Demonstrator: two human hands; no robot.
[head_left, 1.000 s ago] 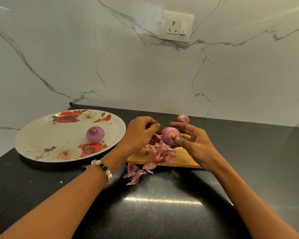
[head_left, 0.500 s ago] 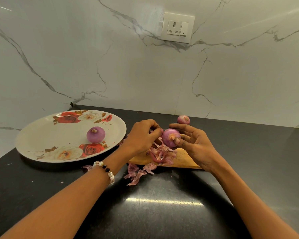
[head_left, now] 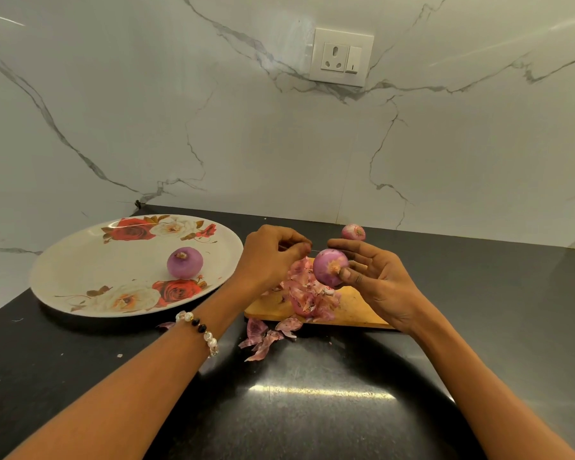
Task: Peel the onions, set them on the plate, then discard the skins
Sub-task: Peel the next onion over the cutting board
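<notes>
One onion [head_left: 330, 267] is up in the air over the wooden board [head_left: 352, 308], cradled in the right hand [head_left: 375, 280] with the thumb pressed near its root end and the fingers wrapped loosely behind it. It looks almost bare, smooth and glossy. The left hand [head_left: 273, 257] sits just beside it, fingertips drawn together in a pinch; whether a scrap of skin is caught between them is too small to tell. Below, a heap of skins [head_left: 307, 293] lies on the board, with more peelings [head_left: 266, 336] spilled onto the black counter [head_left: 312, 410]. To finish cleanly, I'd say turn the onion against the thumb, hunt for any papery patch near the root, and pull downward so scraps land on the heap. Keep the hold gentle, a peeled onion is likely slippery. Over on the left, the floral plate [head_left: 80, 273] already carries a peeled onion [head_left: 184, 262], with room beside it. Behind the hands, another onion [head_left: 353, 232] waits on the counter, apparently unpeeled.
</notes>
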